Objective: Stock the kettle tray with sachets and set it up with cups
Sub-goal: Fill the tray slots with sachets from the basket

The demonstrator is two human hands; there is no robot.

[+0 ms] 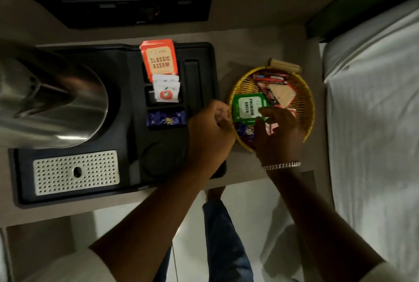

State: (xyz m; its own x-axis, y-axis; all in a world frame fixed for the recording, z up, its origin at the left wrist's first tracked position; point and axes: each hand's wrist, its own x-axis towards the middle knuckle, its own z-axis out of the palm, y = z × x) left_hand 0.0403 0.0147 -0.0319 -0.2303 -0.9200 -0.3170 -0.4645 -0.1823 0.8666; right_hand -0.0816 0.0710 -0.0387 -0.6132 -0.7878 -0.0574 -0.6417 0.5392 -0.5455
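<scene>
A black kettle tray (200,54) sits on a pale shelf and carries a steel kettle (56,104) at its left. Its slots hold orange Classic Assam sachets (158,59), white sachets with a red apple (166,91) and blue sachets (166,119). A yellow woven basket (306,100) stands just right of the tray, with mixed sachets inside. My right hand (278,136) reaches into the basket and pinches a green Premium Green sachet (246,105) at its lower edge. My left hand (210,132) is curled at the basket's left rim and seems to grip it. No cups are in view.
The tray has a perforated metal drip grate (76,172) at front left and a round recess (161,159) near my left wrist. Red and beige packets (281,94) and a blue sachet (246,130) lie in the basket. A white-sheeted bed (374,122) borders the shelf on the right.
</scene>
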